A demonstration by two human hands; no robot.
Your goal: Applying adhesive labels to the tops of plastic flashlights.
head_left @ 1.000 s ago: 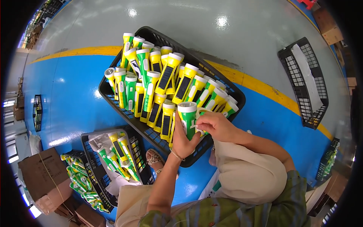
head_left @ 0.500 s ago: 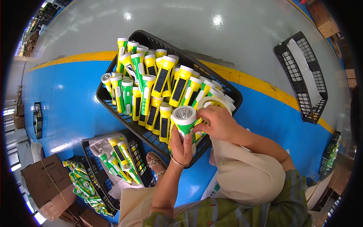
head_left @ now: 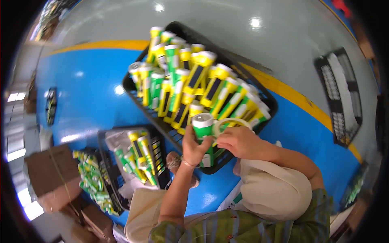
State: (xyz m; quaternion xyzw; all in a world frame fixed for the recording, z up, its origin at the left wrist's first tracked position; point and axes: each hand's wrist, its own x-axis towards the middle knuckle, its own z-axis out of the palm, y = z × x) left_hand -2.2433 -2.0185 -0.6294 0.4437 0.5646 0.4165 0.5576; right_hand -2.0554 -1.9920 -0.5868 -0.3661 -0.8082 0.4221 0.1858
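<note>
A large black crate (head_left: 267,106) sits on the blue floor (head_left: 81,89), packed with yellow-and-green flashlights (head_left: 190,81) lying side by side. A smaller black crate (head_left: 106,162) lower left holds a few more — beside it, a heap of green packets (head_left: 91,182) and brown cardboard boxes (head_left: 48,174). A yellow stripe (head_left: 291,93) crosses the floor.

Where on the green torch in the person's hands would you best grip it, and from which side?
Grip the green torch round its cylindrical green body, below the wider white head, coming from the left as the left hand does. It stands about upright, and the right hand holds a ring at its right.
</note>
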